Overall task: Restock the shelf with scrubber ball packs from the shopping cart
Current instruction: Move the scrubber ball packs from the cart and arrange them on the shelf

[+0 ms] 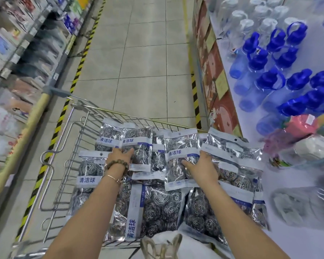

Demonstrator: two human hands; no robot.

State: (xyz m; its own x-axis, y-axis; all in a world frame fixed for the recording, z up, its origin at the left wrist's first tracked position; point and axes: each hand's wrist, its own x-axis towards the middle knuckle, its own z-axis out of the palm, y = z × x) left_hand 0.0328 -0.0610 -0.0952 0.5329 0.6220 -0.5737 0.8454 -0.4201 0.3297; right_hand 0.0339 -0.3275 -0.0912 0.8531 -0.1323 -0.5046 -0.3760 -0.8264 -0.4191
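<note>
A wire shopping cart [79, 139] in front of me is piled with several clear scrubber ball packs bearing white and blue labels. My left hand [120, 156], with bead and metal bracelets at the wrist, grips one upright pack [138, 144] at its lower left edge. My right hand [200, 167] holds another pack [180, 157] near the middle, thumb across its front. A large pack [153, 208] lies flat between my forearms. The white shelf [251, 161] runs along the right side of the cart.
Blue-lidded bottles [269, 79] and clear jars stand on the right shelf, with coloured sponges [303, 128] nearer me. Stocked shelves [17, 53] line the left, edged by yellow-black floor tape [79, 66]. A tiled aisle floor [138, 53] stretches ahead. A light bag [163, 245] hangs at the bottom.
</note>
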